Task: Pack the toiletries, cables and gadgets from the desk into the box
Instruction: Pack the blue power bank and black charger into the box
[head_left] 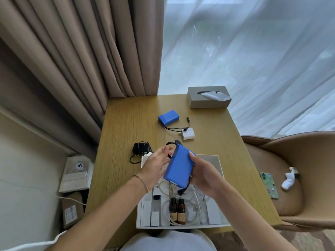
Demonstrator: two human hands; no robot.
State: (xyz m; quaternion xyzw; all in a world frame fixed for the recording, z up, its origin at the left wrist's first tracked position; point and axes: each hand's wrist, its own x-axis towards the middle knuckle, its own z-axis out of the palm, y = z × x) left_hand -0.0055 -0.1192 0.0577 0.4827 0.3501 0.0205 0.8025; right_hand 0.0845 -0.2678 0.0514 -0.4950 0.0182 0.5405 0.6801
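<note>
Over the desk (126, 124), the right hand (204, 178) grips a blue pack (178, 166), its cable partly hidden; left hand (155, 167) seemingly released.

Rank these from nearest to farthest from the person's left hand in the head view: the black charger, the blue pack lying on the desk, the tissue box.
1. black charger, on the desk just beyond the left hand.
2. blue pack on the desk, farther back, near the middle.
3. tissue box, at the far right corner.
</note>
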